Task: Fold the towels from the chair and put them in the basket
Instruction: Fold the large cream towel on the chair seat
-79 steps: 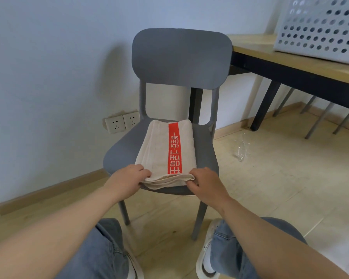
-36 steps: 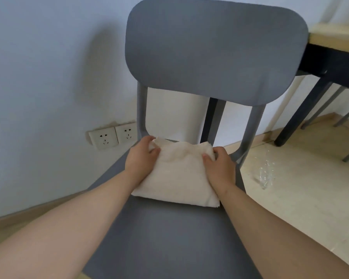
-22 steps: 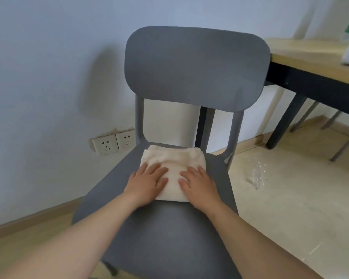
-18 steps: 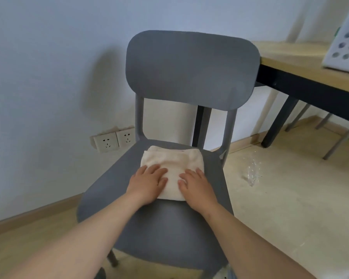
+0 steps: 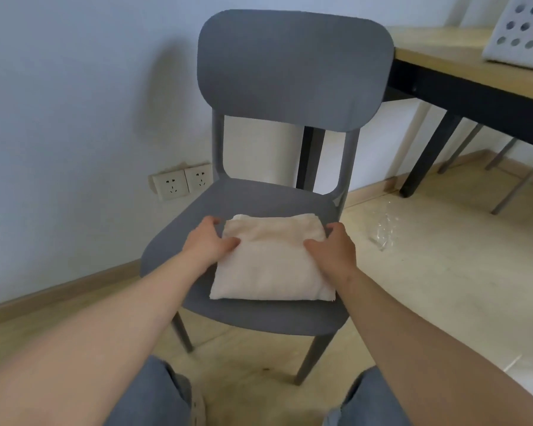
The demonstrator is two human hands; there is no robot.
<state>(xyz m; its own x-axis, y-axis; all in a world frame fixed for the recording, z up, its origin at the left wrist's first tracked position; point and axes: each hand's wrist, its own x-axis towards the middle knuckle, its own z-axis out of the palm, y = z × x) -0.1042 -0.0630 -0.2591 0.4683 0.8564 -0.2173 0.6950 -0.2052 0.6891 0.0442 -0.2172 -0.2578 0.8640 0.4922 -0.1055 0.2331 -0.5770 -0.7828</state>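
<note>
A cream towel (image 5: 271,265), folded into a thick square, lies on the seat of the grey chair (image 5: 243,198). My left hand (image 5: 208,241) grips the towel's left edge, thumb on top and fingers curled round the side. At the right edge my right hand (image 5: 331,249) holds it the same way. The white perforated basket (image 5: 523,32) stands on the wooden table at the top right, only its corner in view.
The wooden table (image 5: 450,66) with black legs stands right of the chair. A crumpled clear plastic scrap (image 5: 382,232) lies on the floor beside the chair. Two wall sockets (image 5: 182,182) sit low on the wall at left. My knees show at the bottom.
My hands lay flat on top of the folded towel half a second ago; now they have slid out to its two sides and grip the edges. The view has pulled back.
</note>
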